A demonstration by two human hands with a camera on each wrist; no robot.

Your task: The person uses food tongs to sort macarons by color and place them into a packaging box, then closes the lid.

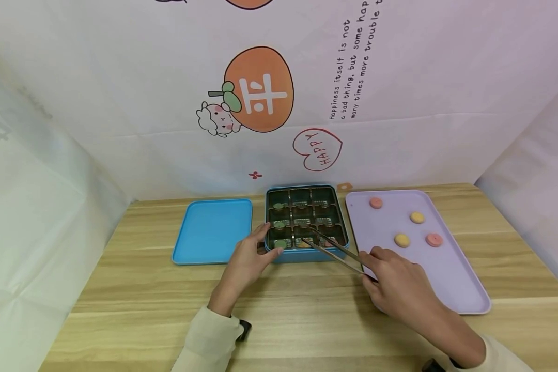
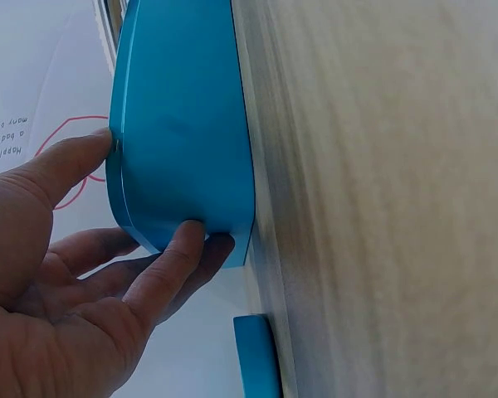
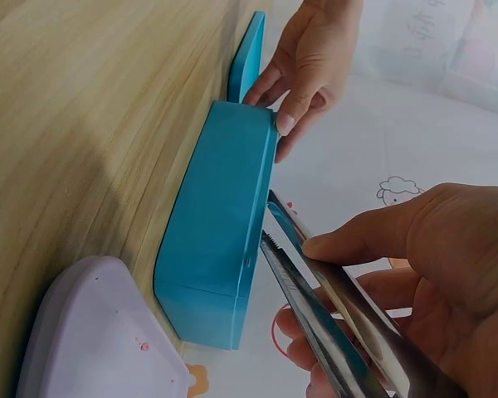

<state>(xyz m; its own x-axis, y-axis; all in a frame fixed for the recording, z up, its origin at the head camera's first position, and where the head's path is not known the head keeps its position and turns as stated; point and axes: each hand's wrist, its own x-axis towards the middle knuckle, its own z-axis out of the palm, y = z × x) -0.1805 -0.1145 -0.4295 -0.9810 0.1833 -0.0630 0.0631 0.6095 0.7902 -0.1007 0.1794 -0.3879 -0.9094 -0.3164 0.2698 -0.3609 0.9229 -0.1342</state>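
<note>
Two hands at work over a pale wooden tabletop (image 1: 307, 320). Left hand (image 1: 248, 258) set against the near-left corner of a blue rectangular metal tin (image 1: 305, 219) divided into dark compartments, thumb on the rim and fingers (image 2: 170, 265) pressed straight against the blue wall, steadying rather than clasping. Right hand (image 1: 397, 284) at four o'clock from the tin, pinching long silver metal tongs (image 1: 337, 251), thumb and fingers closed round the handles. Tong tips reaching toward ten o'clock into the tin's front row, arms slightly apart at the tips; whether anything sits between them cannot be told. Small round green sweets (image 1: 280, 243) in the left-hand compartments. Matching flat blue tin lid (image 1: 212, 231) lying at nine o'clock from the tin. Lilac rectangular plastic tray (image 1: 465, 289) at three o'clock, bearing pink and yellow round sweets (image 1: 402, 240) well apart from each other.
</note>
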